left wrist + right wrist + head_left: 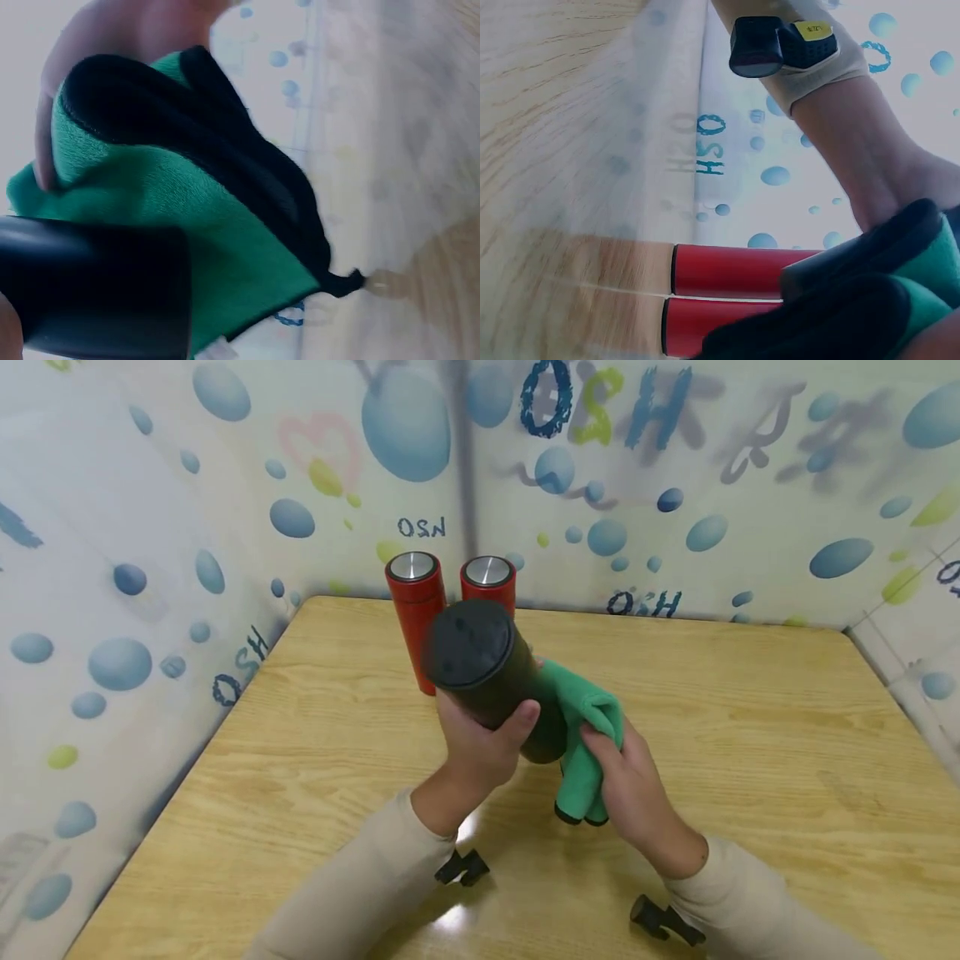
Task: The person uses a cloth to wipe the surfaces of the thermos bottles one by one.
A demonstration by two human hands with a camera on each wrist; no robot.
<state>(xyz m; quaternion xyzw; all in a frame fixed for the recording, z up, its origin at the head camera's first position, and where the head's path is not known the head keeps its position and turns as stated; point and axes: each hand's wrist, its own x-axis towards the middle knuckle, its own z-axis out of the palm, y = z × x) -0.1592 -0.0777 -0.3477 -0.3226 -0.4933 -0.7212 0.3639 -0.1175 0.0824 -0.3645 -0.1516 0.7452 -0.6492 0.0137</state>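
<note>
A dark thermos flask [480, 660] is tilted above the table, its black end toward the head camera. My left hand [480, 747] grips it from below, thumb across its side. In my right hand [637, 793] is a folded green cloth [588, 702] with black edging, pinched under the thumb and lying against the flask's right side. The left wrist view shows the cloth [172, 180] spread behind the flask's dark end [97, 285]. My right fingers behind the cloth are mostly hidden in the head view.
Two red thermos flasks with silver lids, a left one [416, 618] and a right one [489, 578], stand upright at the back of the wooden table [712, 718]. The dark flask partly covers them. A wall [480, 510] with blue dots rises behind the table.
</note>
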